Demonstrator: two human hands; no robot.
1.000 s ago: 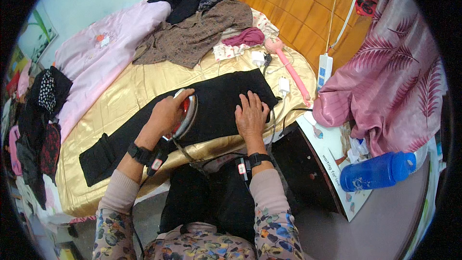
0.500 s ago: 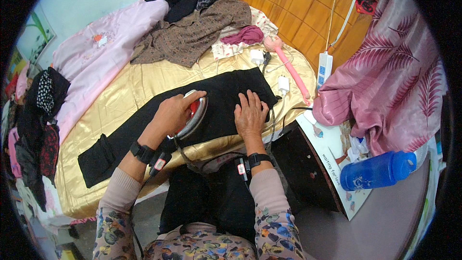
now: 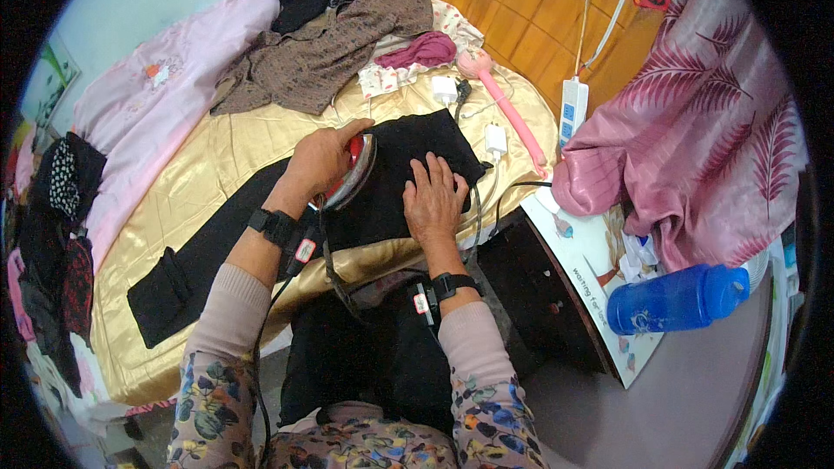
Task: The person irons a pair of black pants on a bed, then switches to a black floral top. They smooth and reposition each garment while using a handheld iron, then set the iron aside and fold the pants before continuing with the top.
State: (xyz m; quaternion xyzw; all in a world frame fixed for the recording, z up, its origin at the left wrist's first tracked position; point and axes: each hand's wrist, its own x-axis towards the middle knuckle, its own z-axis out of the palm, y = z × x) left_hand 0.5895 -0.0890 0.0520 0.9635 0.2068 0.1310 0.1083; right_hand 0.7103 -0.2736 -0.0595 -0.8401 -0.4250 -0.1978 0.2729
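Held the iron [image 3: 360, 175] in the left hand [image 3: 321, 161], upon the garment [image 3: 221, 239] on the sheet [image 3: 261, 139]. Rested the right hand [image 3: 434, 201] on the garment, right of the iron. Had the blouse [image 3: 313, 56] behind the garment, clothes [image 3: 65, 182] at far left, the charger [image 3: 496, 141] and stick [image 3: 517, 126] behind and right of the right hand, the power strip [image 3: 570, 113] farther right, then the curtain [image 3: 678, 113], the bottle [image 3: 669, 300] before it.

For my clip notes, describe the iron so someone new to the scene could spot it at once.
Across the gold cover lies a long black garment. The right hand rests flat on it; the left hand, nearer the garment's middle, holds the iron. Red with a shiny silvery edge, it stands out from the plain black garment.
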